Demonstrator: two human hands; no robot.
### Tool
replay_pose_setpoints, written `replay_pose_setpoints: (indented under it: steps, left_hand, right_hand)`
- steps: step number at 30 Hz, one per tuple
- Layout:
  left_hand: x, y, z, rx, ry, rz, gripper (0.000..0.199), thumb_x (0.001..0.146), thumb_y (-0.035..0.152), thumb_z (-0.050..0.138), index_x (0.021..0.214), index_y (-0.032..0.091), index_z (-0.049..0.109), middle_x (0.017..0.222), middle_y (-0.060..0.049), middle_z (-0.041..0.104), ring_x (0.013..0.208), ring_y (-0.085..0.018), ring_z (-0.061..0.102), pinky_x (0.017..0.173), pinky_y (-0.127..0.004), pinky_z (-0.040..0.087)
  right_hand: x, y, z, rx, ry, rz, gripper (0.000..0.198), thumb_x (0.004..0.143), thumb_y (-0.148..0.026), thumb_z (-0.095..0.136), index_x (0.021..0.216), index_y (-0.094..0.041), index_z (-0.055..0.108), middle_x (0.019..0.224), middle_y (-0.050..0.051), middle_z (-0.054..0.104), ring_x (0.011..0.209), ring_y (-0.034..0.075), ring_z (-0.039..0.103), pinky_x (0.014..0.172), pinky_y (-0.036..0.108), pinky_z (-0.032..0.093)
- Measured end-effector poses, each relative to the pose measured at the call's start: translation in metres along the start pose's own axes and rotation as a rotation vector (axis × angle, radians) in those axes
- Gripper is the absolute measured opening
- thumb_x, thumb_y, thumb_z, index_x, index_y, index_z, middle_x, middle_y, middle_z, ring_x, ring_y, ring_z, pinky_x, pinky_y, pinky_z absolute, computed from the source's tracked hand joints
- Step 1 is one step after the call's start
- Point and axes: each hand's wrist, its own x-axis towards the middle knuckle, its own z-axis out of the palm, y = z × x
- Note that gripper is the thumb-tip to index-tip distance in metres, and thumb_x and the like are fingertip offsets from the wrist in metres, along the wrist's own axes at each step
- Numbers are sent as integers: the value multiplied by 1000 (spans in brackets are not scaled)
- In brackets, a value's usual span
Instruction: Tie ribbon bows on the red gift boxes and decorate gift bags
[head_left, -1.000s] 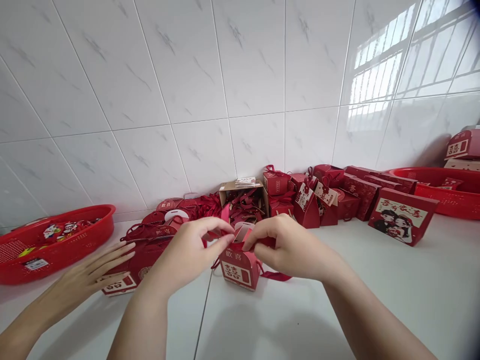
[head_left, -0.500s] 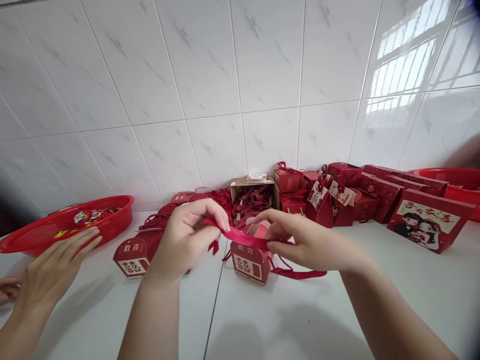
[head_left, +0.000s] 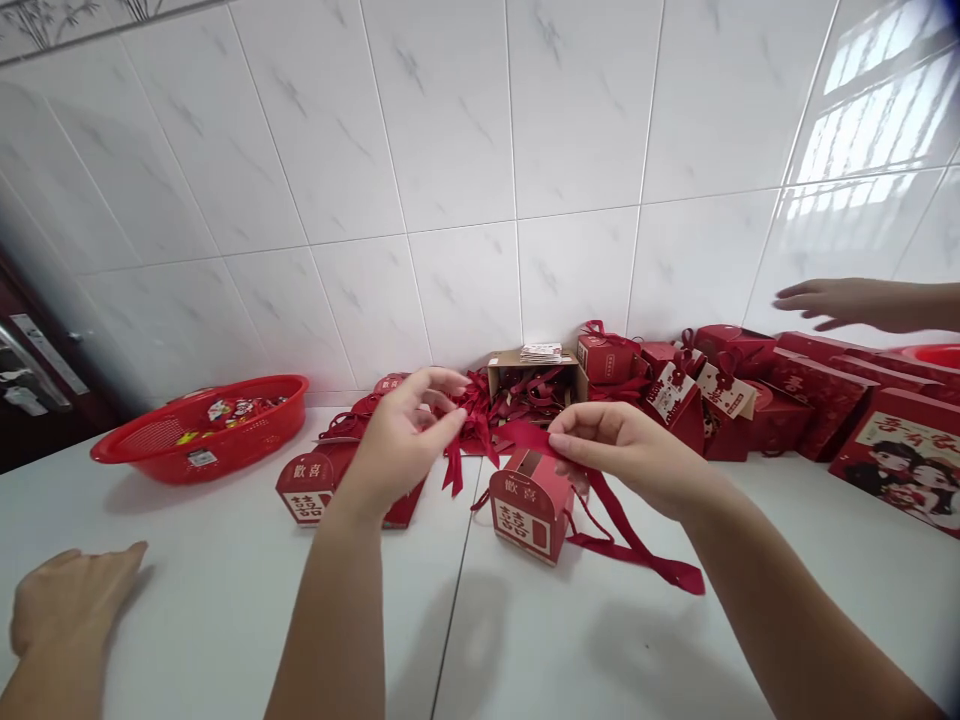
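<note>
My right hand (head_left: 619,445) pinches a red ribbon (head_left: 619,520) between thumb and fingers, just above a small red gift box (head_left: 531,508). One end of the ribbon points left over the box; the other trails down to the right onto the table. Left of that box, my left hand (head_left: 409,435) hovers with thumb and fingers apart and nothing in it. The box stands upright, its rounded front flap bearing pale characters and its top partly open. A dark red cord hangs at its sides. Behind my left forearm another box (head_left: 306,488) of this kind is partly hidden.
An open carton (head_left: 495,378) of ribbons stands by the tiled wall, cards on top. Red gift boxes (head_left: 750,345) and bags (head_left: 900,450) crowd the right. A red basket (head_left: 199,462) holds wrapped sweets at left. Other people's hands (head_left: 71,605) reach in at both sides.
My left hand has let go of the ribbon and opened; my right hand keeps hold. The view has swung left. Another person's hand has left the basket, and one has appeared at right.
</note>
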Motion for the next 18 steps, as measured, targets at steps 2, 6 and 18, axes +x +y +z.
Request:
replay_pose_setpoints:
  steps: [2,6,18]
  left_hand:
    - [4,-9,-8,110,11,-116,25,79,39,62,97,22,62,95,-3,65,85,-18,60,74,-30,49]
    - [10,-23,2,280,-320,-254,37,75,54,60,92,21,63,94,-6,68,81,-21,63,65,-29,48]
    - [15,-41,64,328,-780,-182,52,74,70,52,78,19,61,79,-3,63,66,-18,56,52,-26,36]
  right_hand:
    - [1,1,-3,-59,96,-2,24,81,-41,67,79,-18,62,65,-2,58,56,8,50,55,23,39]
    - [7,7,-13,-214,265,48,22,80,-40,65,74,-19,59,62,-5,50,53,7,40,50,23,31]
    - [28,41,-16,-201,144,380,21,89,-36,56,76,-20,52,90,5,71,84,18,65,76,30,48]
